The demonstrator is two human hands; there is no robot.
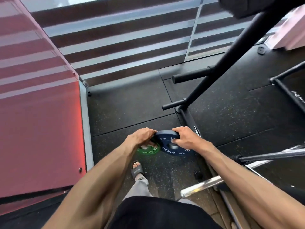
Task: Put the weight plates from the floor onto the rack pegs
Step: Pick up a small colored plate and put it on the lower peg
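Note:
A dark blue weight plate with white lettering is tilted up off the black rubber floor. My right hand grips its far right rim, thumb near the centre hole. My left hand holds its left edge. Under my left hand a smaller green weight plate lies flat on the floor, partly hidden by my fingers. The black plate rack rises to the right, with two bare pegs sticking out towards the left.
A red padded panel stands along the left. A striped blind covers the window wall ahead. A chrome barbell sleeve juts in at lower right beside other black frame tubes. My sandalled foot stands just behind the plates.

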